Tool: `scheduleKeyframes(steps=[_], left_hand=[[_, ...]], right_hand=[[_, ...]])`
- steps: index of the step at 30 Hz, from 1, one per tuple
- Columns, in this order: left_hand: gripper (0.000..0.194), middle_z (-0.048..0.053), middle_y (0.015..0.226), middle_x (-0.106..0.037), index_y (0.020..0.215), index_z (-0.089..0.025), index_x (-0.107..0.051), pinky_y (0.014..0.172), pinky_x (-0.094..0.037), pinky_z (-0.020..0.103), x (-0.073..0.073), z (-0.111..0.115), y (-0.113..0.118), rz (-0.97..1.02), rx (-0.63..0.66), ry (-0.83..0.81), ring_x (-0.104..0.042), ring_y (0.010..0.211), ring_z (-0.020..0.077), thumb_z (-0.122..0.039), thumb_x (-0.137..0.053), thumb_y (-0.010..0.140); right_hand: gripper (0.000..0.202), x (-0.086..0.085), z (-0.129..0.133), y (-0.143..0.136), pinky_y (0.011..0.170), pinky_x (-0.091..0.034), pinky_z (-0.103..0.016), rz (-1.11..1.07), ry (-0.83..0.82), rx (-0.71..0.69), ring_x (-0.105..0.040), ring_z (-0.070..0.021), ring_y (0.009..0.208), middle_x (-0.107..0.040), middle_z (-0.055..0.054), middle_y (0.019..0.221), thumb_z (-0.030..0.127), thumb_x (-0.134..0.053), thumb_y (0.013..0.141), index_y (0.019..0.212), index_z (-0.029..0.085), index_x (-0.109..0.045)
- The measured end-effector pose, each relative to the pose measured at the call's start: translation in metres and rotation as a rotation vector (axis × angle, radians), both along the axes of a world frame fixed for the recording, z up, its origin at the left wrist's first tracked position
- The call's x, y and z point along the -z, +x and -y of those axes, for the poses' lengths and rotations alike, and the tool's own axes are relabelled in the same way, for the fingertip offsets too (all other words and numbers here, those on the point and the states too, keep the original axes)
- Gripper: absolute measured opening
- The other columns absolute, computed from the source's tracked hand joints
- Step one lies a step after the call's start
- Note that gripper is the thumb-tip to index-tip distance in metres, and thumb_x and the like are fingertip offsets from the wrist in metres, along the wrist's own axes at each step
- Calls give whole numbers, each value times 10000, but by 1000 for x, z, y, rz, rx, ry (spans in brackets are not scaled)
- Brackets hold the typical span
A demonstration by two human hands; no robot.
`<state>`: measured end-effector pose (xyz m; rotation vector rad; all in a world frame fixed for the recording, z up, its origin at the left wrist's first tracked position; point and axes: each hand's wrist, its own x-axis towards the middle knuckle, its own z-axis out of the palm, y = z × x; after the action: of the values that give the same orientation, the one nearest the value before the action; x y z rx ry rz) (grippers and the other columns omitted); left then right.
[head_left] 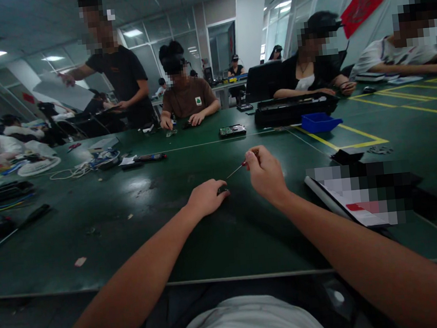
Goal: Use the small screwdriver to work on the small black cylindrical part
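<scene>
White shirt (249,323) below table edge (248,277), left hand (206,197) holding dark part (223,190), right hand (265,174) gripping screwdriver (238,169), gap between

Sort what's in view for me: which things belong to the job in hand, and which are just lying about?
In use:
Thin screwdriver, in the right hand
Small dark part, at the fingertips of the left hand

Seemingly just lying about, untouched by either hand:
Blue bin
Green circuit-board device
Pale scrap
</scene>
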<state>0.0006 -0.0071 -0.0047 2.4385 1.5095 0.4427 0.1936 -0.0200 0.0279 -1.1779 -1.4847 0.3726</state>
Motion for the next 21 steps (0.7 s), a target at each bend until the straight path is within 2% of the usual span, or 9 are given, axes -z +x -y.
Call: scheduleKeyframes(steps=[4,10,13,17,21], left_hand=[[229,104,981,-672,1025,-229,-745,835,-503,370,2,-2,6,-17,3,21,-647,930,282,-375,-625,896],[261,77,1028,-726,1028,-243,-739,809,-497,361,-6,-6,-6,102,-2,-9,-660,923,256,-392,-545,937],[259,72,998,-741,1005,-213,-732,743,-501,341,-15,-10,-18,271,-77,-94,-666,779,211,-378,-551,920],[255,74,948,-734,1025,-185,-717,622,-472,293,-29,-15,-39,579,-248,-177,-610,643,153,-342,-589,869],[210,55,879,-663,957,-171,-678,450,-328,225,-41,-19,-69,1030,-429,-282,-535,584,112,-314,-608,820]], right_hand=[[205,1,-1,1,691,-398,-358,-6,-1,-4,-621,-221,742,-672,-32,781,394,-424,988,880,257,-530],[204,0,-1,2,686,-397,-355,-8,-4,-15,-617,-217,740,-667,-32,781,393,-425,987,888,252,-534],[207,0,-1,3,686,-403,-355,-9,-7,-23,-615,-214,740,-667,-32,783,396,-424,989,892,252,-537],[209,1,-2,4,682,-404,-355,-6,-9,-26,-616,-216,745,-664,-32,778,398,-425,989,901,248,-541],[219,2,-3,4,671,-396,-350,8,-14,-18,-608,-212,732,-657,-30,769,401,-422,988,896,244,-543]])
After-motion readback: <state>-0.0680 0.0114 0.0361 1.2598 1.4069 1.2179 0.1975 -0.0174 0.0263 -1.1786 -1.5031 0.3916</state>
